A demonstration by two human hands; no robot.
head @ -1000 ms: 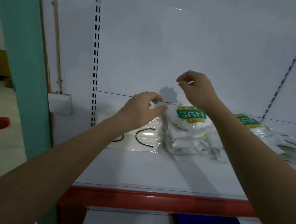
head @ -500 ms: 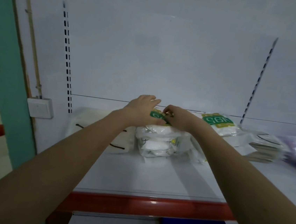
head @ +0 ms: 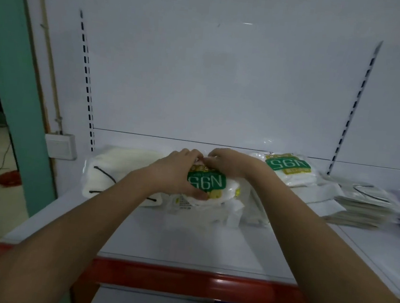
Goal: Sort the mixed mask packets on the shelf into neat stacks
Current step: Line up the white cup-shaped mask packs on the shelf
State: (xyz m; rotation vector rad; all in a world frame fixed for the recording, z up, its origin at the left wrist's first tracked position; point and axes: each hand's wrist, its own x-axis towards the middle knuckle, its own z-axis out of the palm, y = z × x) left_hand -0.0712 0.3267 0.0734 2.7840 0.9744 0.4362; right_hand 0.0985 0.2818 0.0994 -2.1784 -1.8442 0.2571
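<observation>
Two hands, left (head: 179,174) and right (head: 227,164), covering N95 packet (head: 206,184), far edge hidden

1 head-worn view looks forward and down, close over the white shelf (head: 184,243).

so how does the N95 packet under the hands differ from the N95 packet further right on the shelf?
1. The near N95 packet tops a stack at centre; the far N95 packet lies further back and right.
2. The near one is handled by the left hand and right hand; the far one is untouched.
3. The near label is partly covered by fingers; the far label shows fully.

Shared: white packets, green N95 labels reading upside down to the camera.
</observation>
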